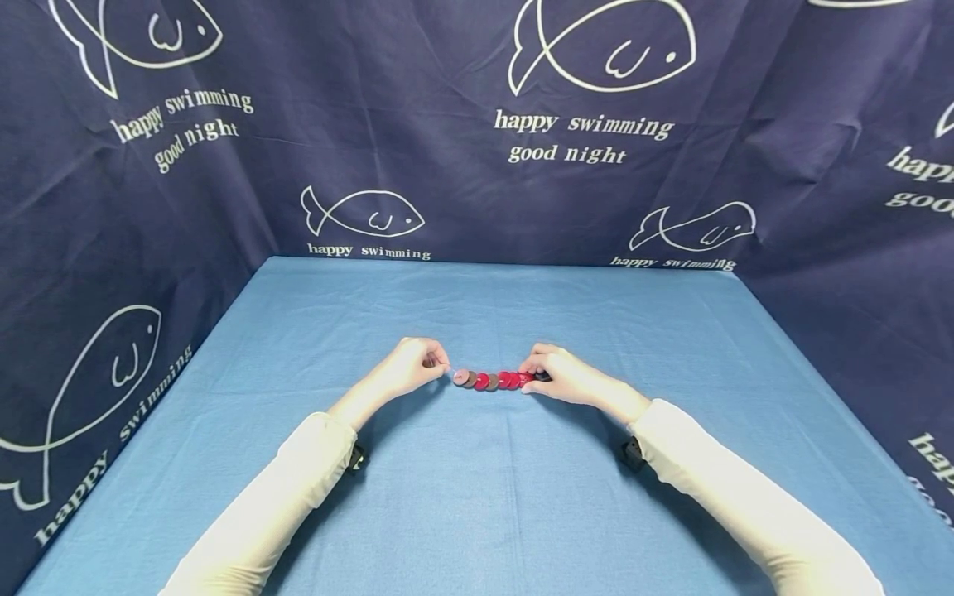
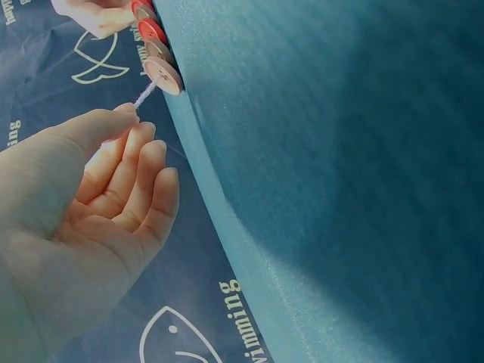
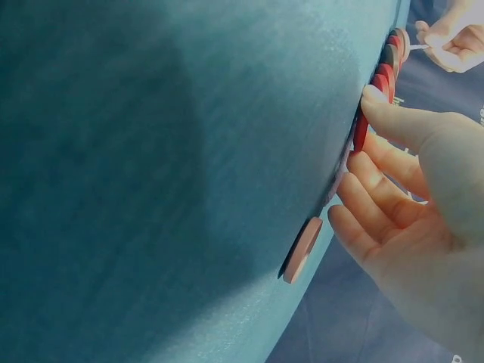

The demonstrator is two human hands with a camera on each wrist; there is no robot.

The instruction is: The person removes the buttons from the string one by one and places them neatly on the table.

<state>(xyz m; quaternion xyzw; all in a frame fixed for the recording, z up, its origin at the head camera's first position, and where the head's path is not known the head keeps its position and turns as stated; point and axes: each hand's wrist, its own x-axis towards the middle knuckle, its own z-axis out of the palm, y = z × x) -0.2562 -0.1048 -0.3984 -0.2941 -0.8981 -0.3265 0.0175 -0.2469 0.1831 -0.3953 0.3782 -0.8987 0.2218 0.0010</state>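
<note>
Left hand [image 1: 406, 370] fingers pinching the string [image 2: 145, 94] end | right hand [image 1: 561, 377] fingers holding the row of buttons [image 1: 492, 380] between both hands, on the bench [image 1: 522, 505] | risk: string slipping, buttons sliding off.

Desk [image 1: 477, 513] covered with a blue cloth [image 1: 298, 331], faintly creased, a short row of red and brown buttons [image 1: 492, 381] on a pale string near its middle, one loose pink button [image 3: 302, 249] just beside the row
</note>
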